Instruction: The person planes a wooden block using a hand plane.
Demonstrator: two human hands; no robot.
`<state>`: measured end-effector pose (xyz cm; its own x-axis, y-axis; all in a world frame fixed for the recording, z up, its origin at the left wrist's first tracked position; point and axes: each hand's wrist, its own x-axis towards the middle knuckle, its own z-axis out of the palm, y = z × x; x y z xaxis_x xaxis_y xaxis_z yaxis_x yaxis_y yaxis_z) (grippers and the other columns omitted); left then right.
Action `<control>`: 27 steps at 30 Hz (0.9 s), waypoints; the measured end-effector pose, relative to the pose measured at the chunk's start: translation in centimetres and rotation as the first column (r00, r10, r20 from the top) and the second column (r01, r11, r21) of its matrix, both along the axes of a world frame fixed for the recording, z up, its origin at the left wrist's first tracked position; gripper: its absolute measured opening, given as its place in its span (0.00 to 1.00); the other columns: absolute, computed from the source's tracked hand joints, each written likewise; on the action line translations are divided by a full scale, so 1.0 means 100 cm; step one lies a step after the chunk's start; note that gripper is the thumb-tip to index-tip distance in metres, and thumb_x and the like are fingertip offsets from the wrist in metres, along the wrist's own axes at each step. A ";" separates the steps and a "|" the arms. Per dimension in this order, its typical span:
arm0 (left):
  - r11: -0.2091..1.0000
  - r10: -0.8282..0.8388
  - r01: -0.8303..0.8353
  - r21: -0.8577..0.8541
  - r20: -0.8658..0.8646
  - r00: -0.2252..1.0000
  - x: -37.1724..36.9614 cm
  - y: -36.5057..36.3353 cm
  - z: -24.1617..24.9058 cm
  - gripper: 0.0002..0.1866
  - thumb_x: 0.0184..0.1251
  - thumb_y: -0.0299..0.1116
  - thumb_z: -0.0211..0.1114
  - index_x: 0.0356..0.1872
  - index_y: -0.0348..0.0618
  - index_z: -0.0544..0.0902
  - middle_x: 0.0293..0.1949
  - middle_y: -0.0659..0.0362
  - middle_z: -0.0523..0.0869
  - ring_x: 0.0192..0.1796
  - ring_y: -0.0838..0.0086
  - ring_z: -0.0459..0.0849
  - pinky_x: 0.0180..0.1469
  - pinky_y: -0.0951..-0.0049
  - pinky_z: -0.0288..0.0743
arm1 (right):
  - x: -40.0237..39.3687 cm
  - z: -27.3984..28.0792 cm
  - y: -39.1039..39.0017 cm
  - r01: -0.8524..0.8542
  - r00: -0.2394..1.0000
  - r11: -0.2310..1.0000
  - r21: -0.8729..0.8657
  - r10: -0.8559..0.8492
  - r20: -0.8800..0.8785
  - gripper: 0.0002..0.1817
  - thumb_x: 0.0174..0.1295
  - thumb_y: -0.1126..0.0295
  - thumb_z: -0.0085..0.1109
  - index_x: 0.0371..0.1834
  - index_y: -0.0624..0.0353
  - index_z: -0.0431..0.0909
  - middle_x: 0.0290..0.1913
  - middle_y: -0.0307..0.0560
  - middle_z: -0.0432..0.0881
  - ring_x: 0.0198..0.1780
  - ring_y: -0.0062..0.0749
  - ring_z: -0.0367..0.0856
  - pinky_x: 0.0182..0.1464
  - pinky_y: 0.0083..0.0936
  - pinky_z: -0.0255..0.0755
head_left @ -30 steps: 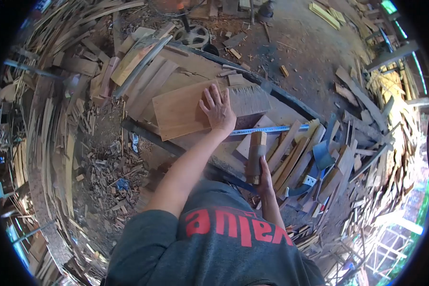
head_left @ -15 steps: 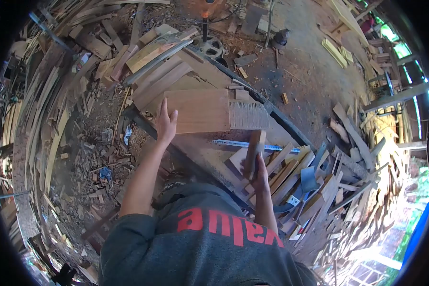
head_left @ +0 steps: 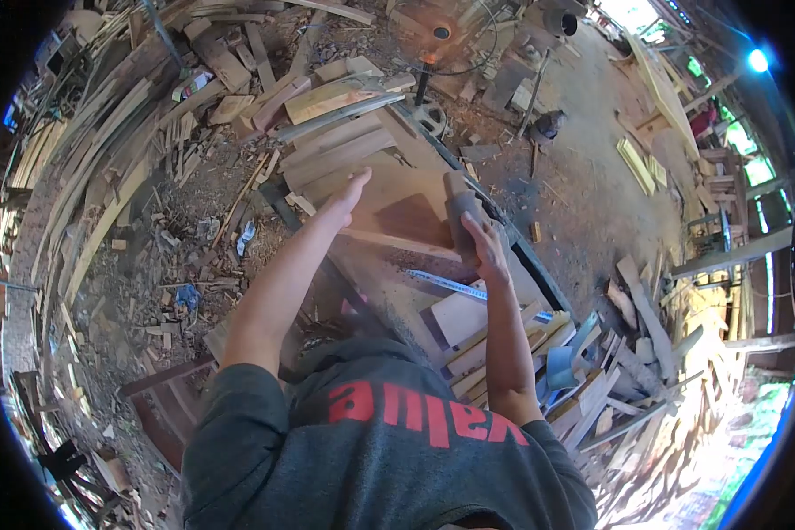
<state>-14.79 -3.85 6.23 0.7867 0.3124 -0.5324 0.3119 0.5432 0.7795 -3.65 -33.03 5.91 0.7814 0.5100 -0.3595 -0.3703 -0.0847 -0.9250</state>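
Note:
My right hand (head_left: 488, 246) is wrapped round a dark narrow block (head_left: 461, 212), held upright at the right end of a wide wooden board (head_left: 397, 208). At the board's left end is my left hand (head_left: 352, 199), its fingers stretched out along the edge. The board's front edge looks lighter, and a dark shadow falls across its top. In front of the board lies a blue-white measuring strip (head_left: 446, 283) on the worktable (head_left: 380, 283). Whether the block touches the board I cannot tell.
Planks (head_left: 336, 146) lie stacked beyond the board. Cut wood pieces and a blue-grey curved part (head_left: 560, 367) sit at the right front. Wood scraps (head_left: 185, 265) cover the ground at left. An orange fan-like object (head_left: 442, 34) stands at the back.
My right hand has moved forward with the block, from near the wood pieces to the board's right end. My left hand has moved right and forward. The view has shifted.

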 end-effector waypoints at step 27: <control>0.991 0.047 -0.024 0.129 -0.180 0.983 -0.047 -0.060 -0.122 0.44 0.71 0.70 0.55 0.78 0.52 0.61 0.75 0.53 0.66 0.68 0.57 0.74 0.70 0.48 0.66 | -0.059 -0.101 -0.116 0.431 0.827 0.804 0.410 -0.169 -0.536 0.29 0.74 0.43 0.54 0.54 0.63 0.75 0.44 0.54 0.85 0.46 0.44 0.86 0.47 0.39 0.84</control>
<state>-19.51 -9.90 -5.99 0.6673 0.4120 -0.6204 0.4373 0.4576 0.7742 -9.59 -44.67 -4.19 0.7357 0.4827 -0.4750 -0.6773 0.5221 -0.5184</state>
